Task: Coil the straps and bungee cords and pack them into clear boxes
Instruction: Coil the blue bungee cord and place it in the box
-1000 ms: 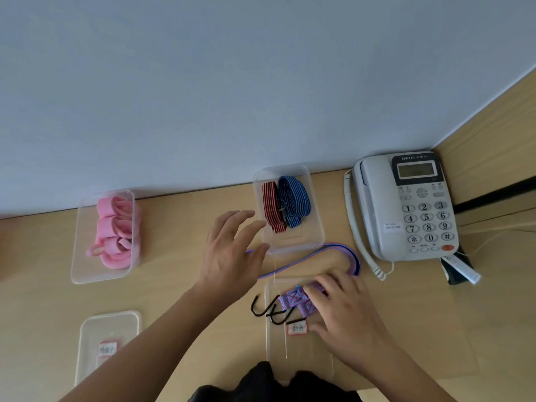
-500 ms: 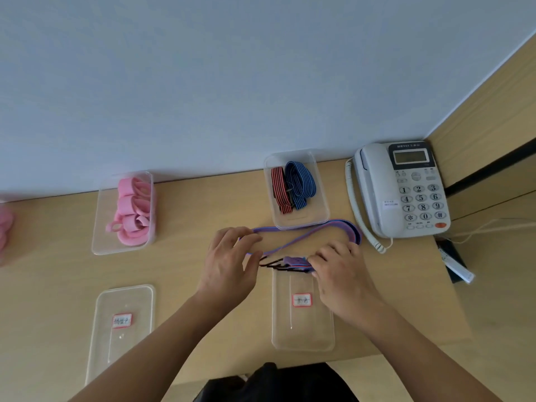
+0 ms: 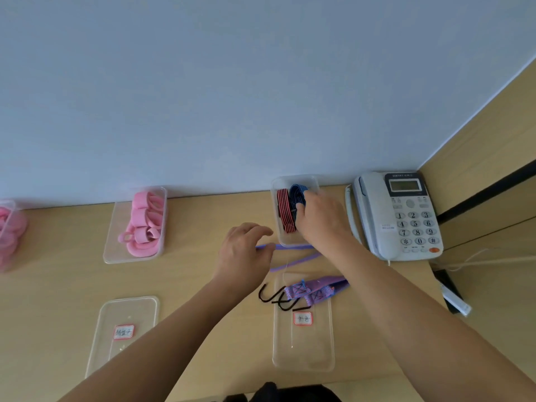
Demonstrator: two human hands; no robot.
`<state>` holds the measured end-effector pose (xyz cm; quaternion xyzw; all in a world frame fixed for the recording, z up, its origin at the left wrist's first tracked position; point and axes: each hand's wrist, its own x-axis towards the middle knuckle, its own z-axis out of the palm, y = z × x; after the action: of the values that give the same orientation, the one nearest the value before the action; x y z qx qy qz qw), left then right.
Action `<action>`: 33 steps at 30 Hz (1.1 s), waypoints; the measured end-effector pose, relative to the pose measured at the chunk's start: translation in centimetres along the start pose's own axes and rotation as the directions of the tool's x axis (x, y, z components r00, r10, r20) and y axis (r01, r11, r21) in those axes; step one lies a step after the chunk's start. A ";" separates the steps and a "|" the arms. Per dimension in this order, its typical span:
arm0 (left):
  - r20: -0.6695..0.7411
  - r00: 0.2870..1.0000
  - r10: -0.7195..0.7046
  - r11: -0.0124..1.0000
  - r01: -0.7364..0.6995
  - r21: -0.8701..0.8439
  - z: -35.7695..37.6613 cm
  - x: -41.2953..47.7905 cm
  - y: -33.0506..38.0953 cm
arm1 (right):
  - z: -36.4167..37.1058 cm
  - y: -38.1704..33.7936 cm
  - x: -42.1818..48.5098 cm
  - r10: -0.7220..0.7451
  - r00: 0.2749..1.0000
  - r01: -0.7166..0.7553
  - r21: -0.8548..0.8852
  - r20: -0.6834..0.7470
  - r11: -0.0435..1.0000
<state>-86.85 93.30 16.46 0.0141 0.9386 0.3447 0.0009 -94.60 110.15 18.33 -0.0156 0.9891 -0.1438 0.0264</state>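
Right hand point(image 3: 322, 220) reaching into the clear box point(image 3: 287, 240) at the back of the desk point(image 3: 188, 242), fingers curled round the blue bungee cord point(image 3: 297, 192) beside the red bungee cord point(image 3: 282, 210) — left hand point(image 3: 242, 252) pinching the purple strap point(image 3: 290, 247), its black hooks point(image 3: 275, 300) lying on a labelled clear lid point(image 3: 304, 343)

I'd tag this as an office desk corner. A white corded desk telephone with keypad and small display point(image 3: 397, 216) sits at the back right of the light wood-laminate worktop point(image 3: 197, 285), against a plain pale blue-grey wall point(image 3: 232, 97). A matching wood side panel point(image 3: 478, 146) closes the corner. Flat clear plastic lids with red-bordered handwritten labels point(image 3: 124, 314) lie on the worktop.
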 end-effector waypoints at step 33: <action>0.170 0.957 -0.236 0.933 0.272 -0.236 -1.1 8.1 2.5 | -0.4 1.4 2.6 0.253 0.962 -0.191 0.399 -0.107 0.897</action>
<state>-94.89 94.70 19.01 -0.0838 0.8775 0.4585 0.1129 -97.29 111.53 18.22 0.1144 0.9358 -0.3320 -0.0321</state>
